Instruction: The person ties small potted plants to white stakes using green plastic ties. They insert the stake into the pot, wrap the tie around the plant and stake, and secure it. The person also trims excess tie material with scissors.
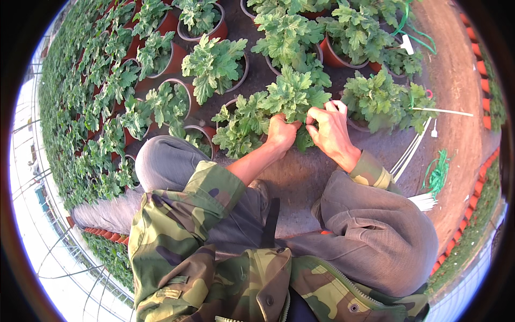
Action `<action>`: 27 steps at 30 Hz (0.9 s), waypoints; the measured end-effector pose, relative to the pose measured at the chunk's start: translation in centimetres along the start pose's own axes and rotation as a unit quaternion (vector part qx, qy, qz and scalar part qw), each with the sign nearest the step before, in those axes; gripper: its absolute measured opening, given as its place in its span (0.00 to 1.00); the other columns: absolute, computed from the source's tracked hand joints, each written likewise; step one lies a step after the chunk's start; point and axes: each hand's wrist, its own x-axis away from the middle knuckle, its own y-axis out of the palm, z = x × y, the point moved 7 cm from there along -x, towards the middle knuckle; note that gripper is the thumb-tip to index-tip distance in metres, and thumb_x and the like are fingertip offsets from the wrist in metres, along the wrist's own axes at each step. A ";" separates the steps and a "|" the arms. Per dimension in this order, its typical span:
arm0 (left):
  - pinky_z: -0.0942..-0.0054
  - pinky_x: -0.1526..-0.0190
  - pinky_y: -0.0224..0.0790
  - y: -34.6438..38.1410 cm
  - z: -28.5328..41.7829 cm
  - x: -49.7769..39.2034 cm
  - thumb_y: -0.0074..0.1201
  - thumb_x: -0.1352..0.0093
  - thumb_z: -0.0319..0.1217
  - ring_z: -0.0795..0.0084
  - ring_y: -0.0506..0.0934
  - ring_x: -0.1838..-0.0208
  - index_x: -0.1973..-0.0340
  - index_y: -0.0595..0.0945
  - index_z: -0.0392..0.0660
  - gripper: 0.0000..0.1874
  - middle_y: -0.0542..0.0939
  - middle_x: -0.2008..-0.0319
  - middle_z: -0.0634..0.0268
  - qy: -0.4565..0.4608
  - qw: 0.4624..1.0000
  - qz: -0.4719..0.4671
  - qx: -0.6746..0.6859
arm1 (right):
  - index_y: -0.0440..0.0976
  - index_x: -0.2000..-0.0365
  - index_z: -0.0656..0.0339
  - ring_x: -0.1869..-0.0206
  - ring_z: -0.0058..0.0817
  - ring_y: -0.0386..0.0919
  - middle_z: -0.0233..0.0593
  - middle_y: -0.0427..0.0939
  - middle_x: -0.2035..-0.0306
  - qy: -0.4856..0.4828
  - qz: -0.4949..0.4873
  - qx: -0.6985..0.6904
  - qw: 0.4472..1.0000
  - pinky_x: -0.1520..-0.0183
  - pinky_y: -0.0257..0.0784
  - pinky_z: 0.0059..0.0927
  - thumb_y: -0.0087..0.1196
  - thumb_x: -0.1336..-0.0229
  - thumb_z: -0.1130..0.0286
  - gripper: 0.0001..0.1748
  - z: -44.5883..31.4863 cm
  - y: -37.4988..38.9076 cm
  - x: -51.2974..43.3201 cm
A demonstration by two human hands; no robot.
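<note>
My left hand (pixel 281 135) is at the near side of a leafy green potted plant (pixel 291 94), its fingers curled among the lower leaves. Close to its right, my right hand (pixel 332 129) has its thumb and forefinger bent towards each other beside the same plant's stems. Leaves and the fingers themselves hide what either hand may grip. Another leafy plant (pixel 241 129) spreads just left of my left hand. On the right of my right hand stands a plant (pixel 374 100) with a green tie and a pale thin stick (pixel 442 111) by it.
Rows of potted plants in reddish-brown pots (pixel 205 30) fill the far and left sides. Thin white sticks (pixel 412 151) and a bundle of green plastic ties (pixel 438 173) lie on the dark ground cover at right. White stick ends (pixel 423 202) show beside my knee.
</note>
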 end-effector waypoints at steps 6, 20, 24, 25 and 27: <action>0.66 0.58 0.74 -0.4 0.0 -0.4 0.61 0.33 0.23 0.73 0.80 0.62 0.61 0.85 0.35 0.06 0.86 0.65 0.60 0.029 0.998 0.043 0.037 | 0.80 0.67 0.61 0.57 0.38 0.79 0.38 0.82 0.66 0.018 0.155 -0.173 0.972 0.52 0.72 0.36 0.65 0.49 0.78 0.08 1.6 -3.1 1.6; 0.75 0.75 0.67 -0.2 1.7 -0.3 0.54 0.34 0.12 0.76 0.77 0.76 0.64 0.82 0.35 0.08 0.85 0.68 0.62 0.038 0.989 0.041 0.134 | 0.77 0.51 0.66 0.59 0.22 0.81 0.36 0.84 0.58 0.372 -0.034 -0.500 0.781 0.54 0.74 0.26 0.53 0.33 0.76 0.12 10.1 4.1 10.4; 0.75 0.75 0.65 -0.6 2.1 0.0 0.56 0.36 0.14 0.76 0.77 0.76 0.63 0.82 0.34 0.07 0.85 0.69 0.62 0.063 0.991 0.069 0.099 | 0.72 0.44 0.66 0.53 0.23 0.80 0.34 0.82 0.51 0.355 -0.063 -0.572 0.736 0.48 0.75 0.29 0.52 0.33 0.78 0.18 8.6 4.7 9.2; 0.74 0.75 0.66 -0.7 2.0 0.0 0.56 0.37 0.14 0.76 0.77 0.76 0.63 0.81 0.34 0.08 0.84 0.69 0.62 0.061 0.990 0.074 0.101 | 0.71 0.43 0.66 0.51 0.24 0.80 0.35 0.81 0.49 0.335 -0.067 -0.589 0.732 0.46 0.75 0.30 0.51 0.33 0.78 0.19 8.1 4.6 8.8; 0.74 0.74 0.66 -0.7 2.1 0.0 0.55 0.37 0.14 0.76 0.77 0.76 0.63 0.81 0.34 0.08 0.84 0.68 0.62 0.076 0.987 0.078 0.121 | 0.70 0.42 0.67 0.50 0.23 0.81 0.36 0.81 0.49 0.341 -0.070 -0.607 0.714 0.48 0.75 0.28 0.51 0.35 0.80 0.21 7.6 4.9 8.6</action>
